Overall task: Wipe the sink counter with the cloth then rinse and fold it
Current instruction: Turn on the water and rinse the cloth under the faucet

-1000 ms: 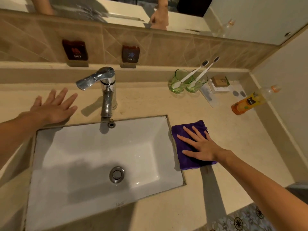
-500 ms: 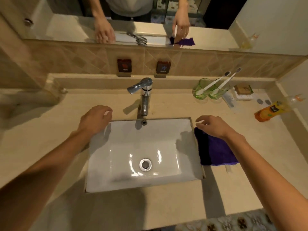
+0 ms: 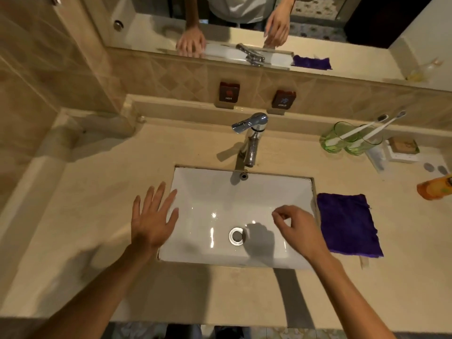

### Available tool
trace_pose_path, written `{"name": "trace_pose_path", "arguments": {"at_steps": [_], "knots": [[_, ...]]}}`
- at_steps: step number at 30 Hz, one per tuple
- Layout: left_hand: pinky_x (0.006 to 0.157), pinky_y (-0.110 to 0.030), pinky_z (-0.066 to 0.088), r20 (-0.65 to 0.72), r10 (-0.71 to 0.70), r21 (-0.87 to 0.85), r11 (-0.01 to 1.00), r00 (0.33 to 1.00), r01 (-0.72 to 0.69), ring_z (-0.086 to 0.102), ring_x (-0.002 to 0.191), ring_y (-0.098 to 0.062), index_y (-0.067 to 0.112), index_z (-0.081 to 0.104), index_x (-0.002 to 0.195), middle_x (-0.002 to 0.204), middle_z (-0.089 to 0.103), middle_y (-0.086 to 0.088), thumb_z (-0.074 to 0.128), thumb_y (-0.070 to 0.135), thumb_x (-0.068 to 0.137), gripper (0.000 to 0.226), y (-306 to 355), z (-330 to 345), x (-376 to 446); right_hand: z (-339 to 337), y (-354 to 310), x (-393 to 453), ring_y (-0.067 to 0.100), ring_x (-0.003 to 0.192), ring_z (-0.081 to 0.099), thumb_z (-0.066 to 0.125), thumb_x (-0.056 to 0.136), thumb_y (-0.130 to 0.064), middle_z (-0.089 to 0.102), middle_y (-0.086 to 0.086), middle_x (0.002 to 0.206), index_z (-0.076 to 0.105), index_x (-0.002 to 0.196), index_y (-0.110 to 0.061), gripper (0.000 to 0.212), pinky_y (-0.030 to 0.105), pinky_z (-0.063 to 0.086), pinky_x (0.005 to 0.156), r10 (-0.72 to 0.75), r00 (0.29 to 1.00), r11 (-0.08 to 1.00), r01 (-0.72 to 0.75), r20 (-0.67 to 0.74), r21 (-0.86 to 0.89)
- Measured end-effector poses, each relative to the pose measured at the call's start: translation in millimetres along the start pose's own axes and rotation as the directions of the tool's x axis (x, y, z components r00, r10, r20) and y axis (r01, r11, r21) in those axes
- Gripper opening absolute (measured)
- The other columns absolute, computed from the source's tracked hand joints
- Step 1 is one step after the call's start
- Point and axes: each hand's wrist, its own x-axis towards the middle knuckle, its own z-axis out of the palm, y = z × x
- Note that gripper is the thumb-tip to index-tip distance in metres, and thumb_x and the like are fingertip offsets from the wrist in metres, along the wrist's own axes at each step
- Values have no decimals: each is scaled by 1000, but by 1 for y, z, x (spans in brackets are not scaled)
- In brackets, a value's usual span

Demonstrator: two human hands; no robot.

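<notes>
A folded purple cloth (image 3: 348, 223) lies flat on the beige counter (image 3: 102, 192), just right of the white rectangular sink (image 3: 210, 192). My left hand (image 3: 152, 218) hovers with fingers spread over the sink's left rim, holding nothing. Over the right part of the basin, left of the cloth and apart from it, my right hand (image 3: 297, 231) hangs with loosely curled fingers and holds nothing. A chrome faucet (image 3: 252, 140) stands behind the sink, with no water running.
Two green glasses with toothbrushes (image 3: 349, 140), a small soap box (image 3: 403, 148) and an orange bottle (image 3: 435, 189) stand at the right back. Hot and cold signs (image 3: 228, 92) sit on the tiled backsplash under the mirror (image 3: 244, 25). A wall corner juts out at left.
My right hand lifted off the purple cloth and moved left over the basin. My left hand came off the counter beside the faucet and opened above the sink's left rim. The view pulled back.
</notes>
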Motion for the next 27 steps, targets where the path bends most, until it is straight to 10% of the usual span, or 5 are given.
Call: {"name": "trace_pose_path", "arguments": {"at_steps": [8,15,27], "knots": [[126,-53,8,-36,60,101,993,998,-57,10,158,-21,38,28,159,171,11,5,24,55,103,59,-22,38,-4,54,18,-4,2,93,65,53,97,-46,70,-14,109,67,100,-39,16,34,54,85,44,989,999,-47,145,20],[125,-51,8,-96,47,95,995,994,-38,5,157,-17,35,37,155,171,18,2,30,50,98,59,-17,40,-2,55,24,14,13,128,55,54,98,-51,59,-5,140,57,137,-25,47,25,41,101,101,995,988,-97,-26,122],[126,-48,5,-151,18,107,994,988,-2,12,158,-19,34,39,155,170,18,5,31,48,94,63,-17,42,-4,-15,-88,133,23,155,16,54,98,-58,19,1,169,37,154,-36,63,47,21,123,-467,829,884,426,-307,-192]]}}
